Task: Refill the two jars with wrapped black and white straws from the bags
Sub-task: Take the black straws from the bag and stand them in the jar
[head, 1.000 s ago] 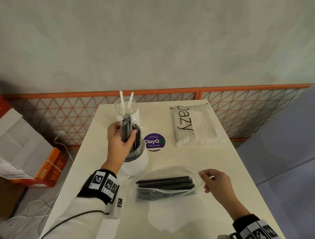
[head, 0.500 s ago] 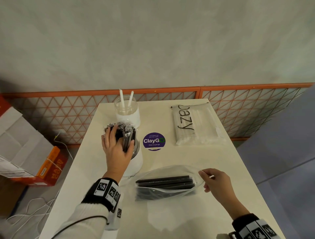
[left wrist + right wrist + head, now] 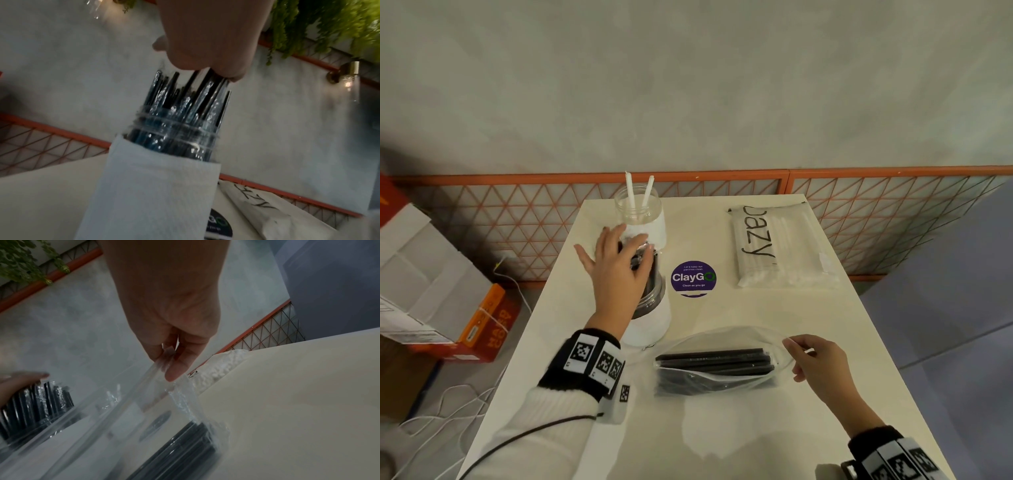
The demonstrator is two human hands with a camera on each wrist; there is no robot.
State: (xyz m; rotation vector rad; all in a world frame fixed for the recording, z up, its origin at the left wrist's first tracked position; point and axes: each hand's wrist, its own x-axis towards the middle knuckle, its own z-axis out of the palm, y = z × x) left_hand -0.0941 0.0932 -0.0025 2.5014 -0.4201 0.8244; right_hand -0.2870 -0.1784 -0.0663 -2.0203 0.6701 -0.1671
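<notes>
The near jar [image 3: 650, 318] with a white label is packed with wrapped black straws [image 3: 185, 100]. My left hand [image 3: 619, 263] lies over their tops with fingers spread, palm pressing on the straw ends [image 3: 205, 48]. Behind it, the far jar [image 3: 640, 212] holds two white straws [image 3: 630, 192]. A clear bag [image 3: 722, 377] with several black straws [image 3: 715, 359] lies at the front of the table. My right hand [image 3: 799, 349] pinches that bag's right edge between thumb and fingers [image 3: 170, 363] and holds its mouth open. The bag of white straws [image 3: 774, 250] lies at the back right.
A purple round sticker [image 3: 693, 277] sits on the white table [image 3: 825, 325] between the jars and the white-straw bag. An orange mesh fence [image 3: 893, 219] runs behind the table. Cardboard boxes [image 3: 431, 291] and white cables lie on the floor at the left.
My left hand lowered a bundle of black straws into the near jar, let go, and now lies spread over their tops. The right hand kept its pinch on the bag.
</notes>
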